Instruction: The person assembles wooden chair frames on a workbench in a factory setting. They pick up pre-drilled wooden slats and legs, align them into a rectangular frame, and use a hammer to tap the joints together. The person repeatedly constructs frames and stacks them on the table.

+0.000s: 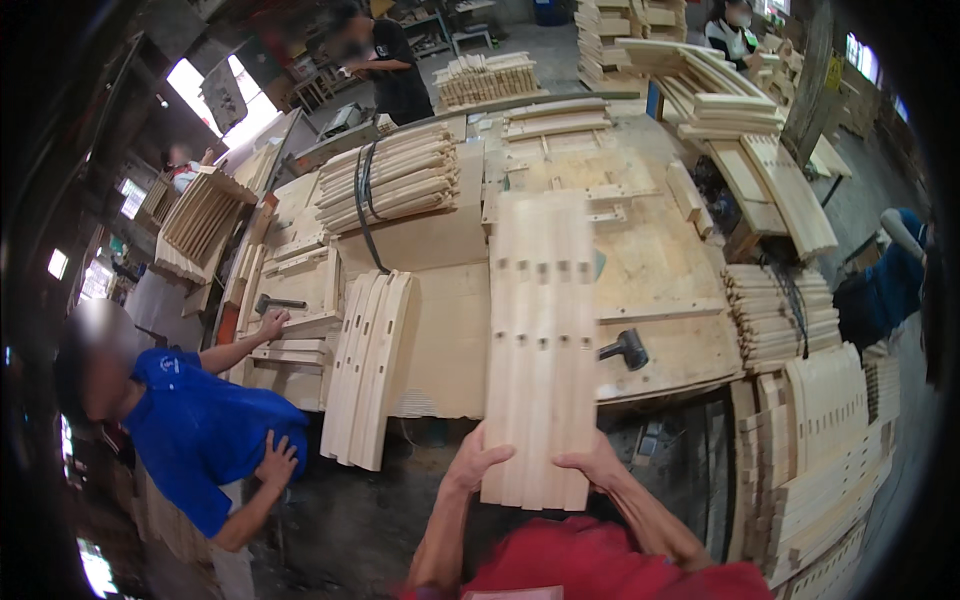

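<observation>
Side by side in my hands is a row of several pale wooden slats point(540, 400) with small slots cut across them. My left hand point(478, 458) is closed on the near left edge, thumb on top, and my right hand point(592, 462) grips the near right edge the same way. The slats' far end, slightly blurred, reaches over the workbench point(650, 250). Just right of them a black-headed mallet point(626, 350) rests by the bench's near edge. Left of them, another group of slotted wooden slats point(368, 365) lies partly past the bench edge.
A co-worker in a blue shirt point(215, 430) stands at left, one hand near a hammer point(280, 303). A strapped bundle of wooden strips point(390, 180) lies on cardboard point(445, 320). Stacked wood pieces point(820, 440) rise at right. Wooden frames point(720, 100) sit at far right.
</observation>
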Tool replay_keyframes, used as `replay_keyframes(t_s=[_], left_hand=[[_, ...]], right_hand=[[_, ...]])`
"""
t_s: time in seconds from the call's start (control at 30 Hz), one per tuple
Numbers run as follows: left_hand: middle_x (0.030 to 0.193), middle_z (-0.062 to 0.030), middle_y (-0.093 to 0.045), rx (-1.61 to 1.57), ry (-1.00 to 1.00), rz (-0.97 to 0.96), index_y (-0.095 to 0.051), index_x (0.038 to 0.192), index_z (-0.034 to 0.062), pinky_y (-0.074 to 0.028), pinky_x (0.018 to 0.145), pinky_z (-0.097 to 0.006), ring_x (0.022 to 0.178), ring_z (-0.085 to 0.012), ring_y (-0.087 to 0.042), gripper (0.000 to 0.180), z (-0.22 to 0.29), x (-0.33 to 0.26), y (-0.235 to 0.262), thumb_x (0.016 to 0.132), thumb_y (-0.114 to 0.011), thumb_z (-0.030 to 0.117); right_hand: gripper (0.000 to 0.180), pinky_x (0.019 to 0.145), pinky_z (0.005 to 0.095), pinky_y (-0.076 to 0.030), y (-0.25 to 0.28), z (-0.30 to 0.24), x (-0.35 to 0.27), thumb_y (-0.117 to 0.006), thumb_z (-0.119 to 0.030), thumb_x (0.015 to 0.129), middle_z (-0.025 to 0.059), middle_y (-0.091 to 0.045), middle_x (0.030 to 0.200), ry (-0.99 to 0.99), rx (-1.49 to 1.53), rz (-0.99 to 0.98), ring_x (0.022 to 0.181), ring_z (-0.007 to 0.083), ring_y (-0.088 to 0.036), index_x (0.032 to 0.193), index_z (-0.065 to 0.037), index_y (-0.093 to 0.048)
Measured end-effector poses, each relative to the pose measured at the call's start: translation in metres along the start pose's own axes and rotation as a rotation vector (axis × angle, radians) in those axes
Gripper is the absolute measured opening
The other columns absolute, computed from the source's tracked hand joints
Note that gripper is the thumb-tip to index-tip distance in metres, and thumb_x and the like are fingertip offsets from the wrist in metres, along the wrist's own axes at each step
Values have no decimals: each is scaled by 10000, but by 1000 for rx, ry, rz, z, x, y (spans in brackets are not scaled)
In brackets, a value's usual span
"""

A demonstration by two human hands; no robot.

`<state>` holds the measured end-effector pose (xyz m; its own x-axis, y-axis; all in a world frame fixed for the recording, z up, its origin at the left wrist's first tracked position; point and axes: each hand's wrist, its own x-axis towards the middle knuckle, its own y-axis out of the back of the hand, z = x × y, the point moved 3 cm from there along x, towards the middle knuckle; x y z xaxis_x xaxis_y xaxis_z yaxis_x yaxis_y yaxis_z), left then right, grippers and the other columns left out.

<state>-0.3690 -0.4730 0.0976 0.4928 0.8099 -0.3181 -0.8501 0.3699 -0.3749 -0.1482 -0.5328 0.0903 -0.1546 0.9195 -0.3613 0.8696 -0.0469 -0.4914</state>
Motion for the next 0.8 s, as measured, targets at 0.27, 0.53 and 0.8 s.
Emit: replay_keyframes(t_s=[0.27,0.53,0.8], left_hand=[[1331,-135,-622,-23,131,223,-463,1446,-28,-488,1045,-401,1218,-243,-607,796,-21,-29,178,784,-837,204],[1343,-144,-621,-105,241,68,-488,1440,-17,-534,987,-416,1191,-298,-628,623,-32,27,219,867,-700,106],[1343,-313,-579,644,292,456,-502,1388,-113,-440,1076,-475,1235,-415,-571,775,-30,-5,230,849,-737,391]], right_hand=[[660,1019,358,-510,-99,134,128,-771,-5,812,112,-655,1289,-239,50,-67,1161,215,-635,1425,3,-526],[514,900,375,-574,-105,192,180,-847,-197,815,137,-731,1134,-383,123,215,1021,220,-699,1236,48,-684],[931,939,413,-533,-64,161,159,-720,-709,795,228,-691,1224,-517,-734,200,1143,308,-663,1281,81,-639]])
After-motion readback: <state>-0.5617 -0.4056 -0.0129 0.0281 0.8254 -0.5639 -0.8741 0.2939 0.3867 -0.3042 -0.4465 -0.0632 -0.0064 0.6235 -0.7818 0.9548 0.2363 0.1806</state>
